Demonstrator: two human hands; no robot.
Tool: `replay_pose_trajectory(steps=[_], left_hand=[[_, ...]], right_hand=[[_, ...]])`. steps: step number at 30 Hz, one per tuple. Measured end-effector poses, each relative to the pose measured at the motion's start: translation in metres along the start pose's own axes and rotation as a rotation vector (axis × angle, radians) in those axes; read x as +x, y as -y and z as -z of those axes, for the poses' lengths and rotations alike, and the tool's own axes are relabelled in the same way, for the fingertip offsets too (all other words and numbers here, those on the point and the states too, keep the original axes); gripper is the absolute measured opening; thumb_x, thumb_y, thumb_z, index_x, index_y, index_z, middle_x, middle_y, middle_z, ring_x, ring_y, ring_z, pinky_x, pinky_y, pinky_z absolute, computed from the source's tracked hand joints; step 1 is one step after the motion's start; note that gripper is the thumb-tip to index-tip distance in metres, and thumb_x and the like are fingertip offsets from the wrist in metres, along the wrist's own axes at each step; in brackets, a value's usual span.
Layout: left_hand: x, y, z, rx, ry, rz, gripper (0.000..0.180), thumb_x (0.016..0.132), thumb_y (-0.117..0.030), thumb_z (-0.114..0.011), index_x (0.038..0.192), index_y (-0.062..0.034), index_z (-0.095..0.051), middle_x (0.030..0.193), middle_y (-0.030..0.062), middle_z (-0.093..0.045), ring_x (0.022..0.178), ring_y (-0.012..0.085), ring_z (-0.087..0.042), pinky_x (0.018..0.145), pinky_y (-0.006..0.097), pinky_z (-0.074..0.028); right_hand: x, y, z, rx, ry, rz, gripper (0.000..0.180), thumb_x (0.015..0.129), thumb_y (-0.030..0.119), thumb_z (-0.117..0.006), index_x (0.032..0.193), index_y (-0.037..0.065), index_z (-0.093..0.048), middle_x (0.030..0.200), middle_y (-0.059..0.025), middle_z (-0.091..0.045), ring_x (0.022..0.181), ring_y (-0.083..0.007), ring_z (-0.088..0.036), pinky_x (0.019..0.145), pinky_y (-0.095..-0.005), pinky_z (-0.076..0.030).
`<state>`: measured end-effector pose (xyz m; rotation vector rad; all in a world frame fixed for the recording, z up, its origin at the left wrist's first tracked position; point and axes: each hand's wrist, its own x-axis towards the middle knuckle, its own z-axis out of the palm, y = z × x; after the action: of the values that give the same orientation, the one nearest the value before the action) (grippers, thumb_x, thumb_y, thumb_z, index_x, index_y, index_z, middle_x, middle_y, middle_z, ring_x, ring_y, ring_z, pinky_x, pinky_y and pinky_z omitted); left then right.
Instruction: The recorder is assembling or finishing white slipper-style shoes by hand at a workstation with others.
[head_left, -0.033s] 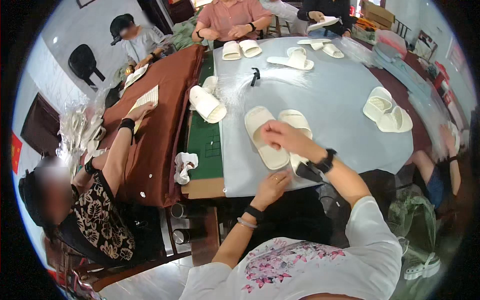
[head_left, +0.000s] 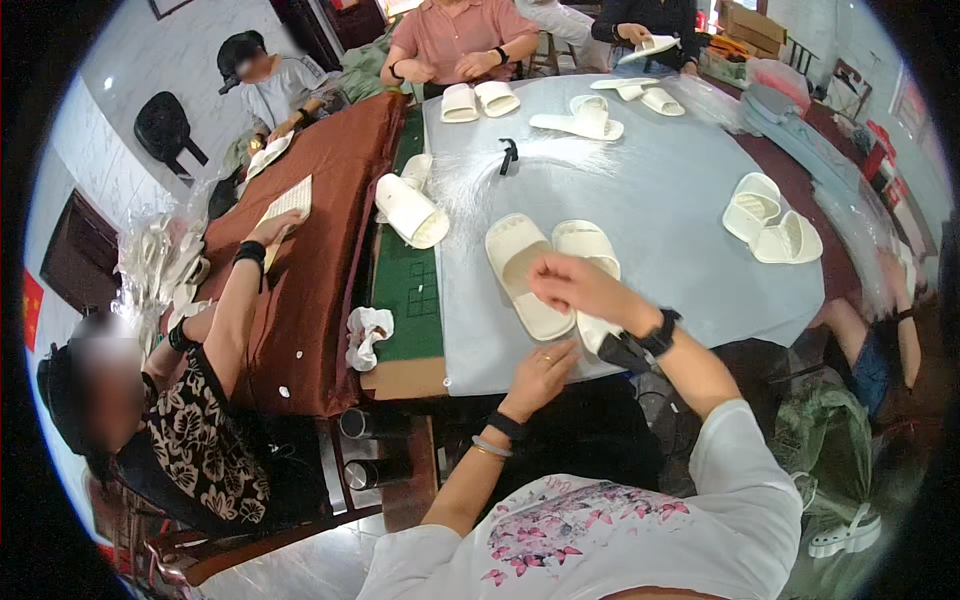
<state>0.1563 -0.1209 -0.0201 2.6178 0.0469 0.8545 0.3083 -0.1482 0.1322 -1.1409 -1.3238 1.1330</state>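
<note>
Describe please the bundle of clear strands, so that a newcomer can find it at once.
Start from the pale grey table cover and look past the person's right hand toward the far side. There a bundle of clear strands fans out, with a black tie near its middle. These fine strands set it apart from the solid, off-white slides around it.

Two nearest slippers (head_left: pixel 512 262), two metal cylinders (head_left: pixel 367 424)

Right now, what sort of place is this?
Maybe a small sandal workshop: several pairs of cream slide sandals lie on a gray-covered table, and a person in black across it holds another.
</note>
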Motion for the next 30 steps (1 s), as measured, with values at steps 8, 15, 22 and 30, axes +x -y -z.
replay_pose_trajectory(steps=[8,15,22,30], left_hand=[[0.054,-0.024,0.005,0.166,-0.061,0.231,0.047,0.076,-0.02,-0.06,0.119,-0.0083,-0.047,0.126,0.0143,-0.041,0.116,0.0343,-0.039,0.089,0.048,-0.037],[0.062,-0.009,-0.027,0.336,0.179,0.453,0.064,0.079,-0.049,-0.05,0.13,-0.0125,-0.038,0.142,0.0111,-0.02,0.122,0.0449,-0.025,0.089,0.064,-0.025],[0.042,-0.012,0.017,0.288,0.258,0.365,0.056,0.084,-0.042,-0.048,0.13,-0.0119,-0.037,0.137,0.0083,-0.032,0.125,0.0364,-0.027,0.095,0.051,-0.027],[0.03,-0.03,0.053,-0.745,0.081,0.812,0.042,0.094,-0.032,-0.036,0.122,-0.0022,-0.043,0.118,0.0123,-0.052,0.11,0.0268,-0.05,0.09,0.035,-0.038]], right_hand=[[-0.095,0.011,-0.013,0.211,-0.265,-0.05,0.009,0.087,0.01,-0.049,0.093,0.003,-0.051,0.067,0.0021,-0.046,0.056,-0.0055,-0.041,0.051,-0.0186,-0.033],[-0.12,-0.015,-0.008,0.512,-0.953,0.188,0.01,0.089,0.013,-0.047,0.092,0.004,-0.049,0.063,0.0027,-0.038,0.054,-0.0058,-0.03,0.048,-0.0203,-0.025],[-0.142,-0.037,-0.022,0.468,-0.944,0.035,0.01,0.089,0.012,-0.047,0.093,0.003,-0.049,0.064,0.0011,-0.043,0.055,-0.0062,-0.037,0.05,-0.0189,-0.031],[-0.144,-0.073,-0.045,0.233,-0.456,-0.364,0.012,0.087,0.013,-0.05,0.091,0.003,-0.053,0.069,-0.001,-0.05,0.058,-0.0061,-0.043,0.053,-0.0188,-0.036]])
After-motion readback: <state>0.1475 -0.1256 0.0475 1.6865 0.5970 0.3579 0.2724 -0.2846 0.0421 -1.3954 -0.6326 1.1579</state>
